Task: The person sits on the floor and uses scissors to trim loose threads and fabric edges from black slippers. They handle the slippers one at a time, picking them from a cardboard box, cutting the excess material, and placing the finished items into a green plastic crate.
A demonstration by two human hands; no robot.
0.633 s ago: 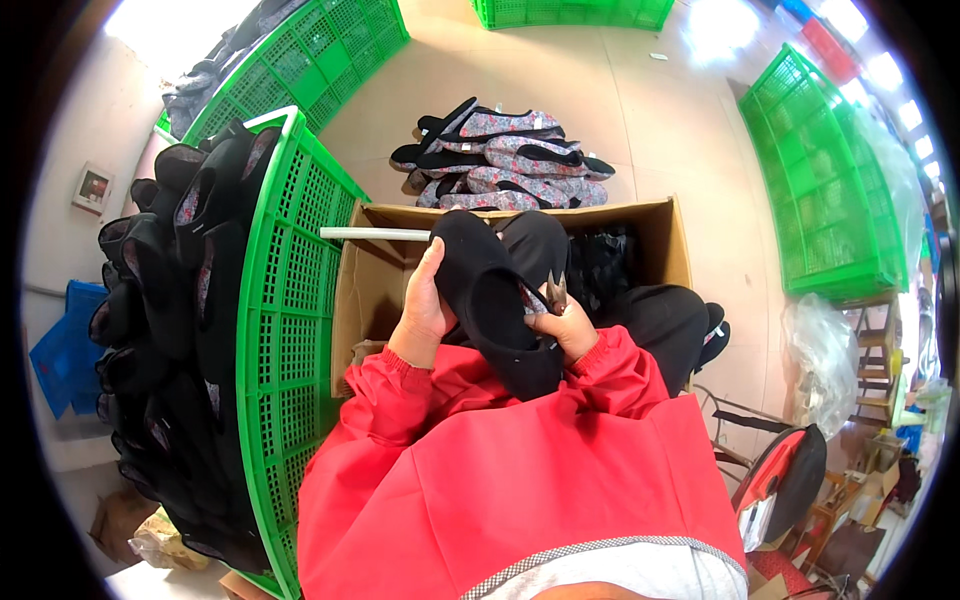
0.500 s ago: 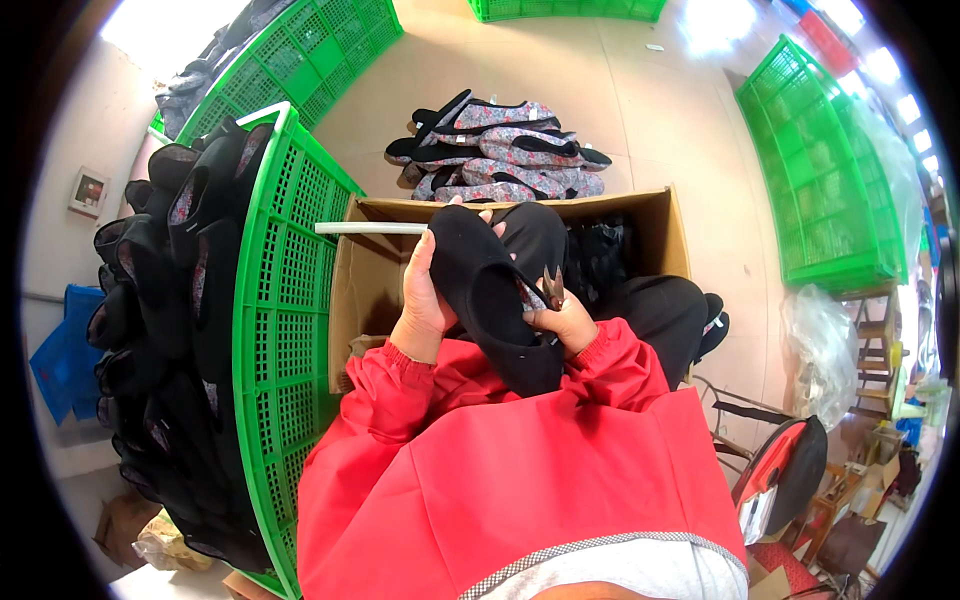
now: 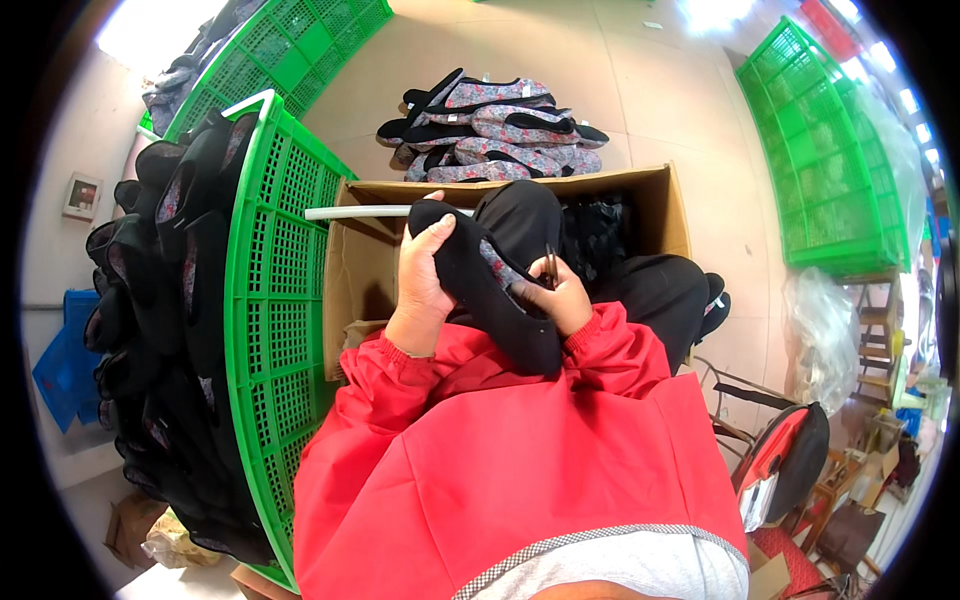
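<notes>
A black cloth slipper (image 3: 515, 335) with a flowered lining lies tilted across my lap. My left hand (image 3: 423, 275) grips its far end, thumb on top and fingers underneath. At the slipper's opening is my right hand (image 3: 562, 300), its thumb at the inner edge. Small thread snips (image 3: 550, 264) are held in that same hand, the pointed blades sticking up past the fingers. The palm hides the rest of the snips. Beyond my knees stands an open cardboard box (image 3: 655, 200) with dark items inside.
On my left, a green plastic crate (image 3: 275, 330) is heaped with black slippers (image 3: 165, 350). A pile of flowered slippers (image 3: 500, 130) lies on the floor past the box. A pale rod (image 3: 355, 212) crosses the box's left side. Another green crate (image 3: 820, 170) stands far right, near clear plastic sheeting (image 3: 825, 340).
The slipper has turned in my hands, showing more of its flowered lining along the opening. My left thumb now lies over its far end. The snips' blades have turned and look narrower.
</notes>
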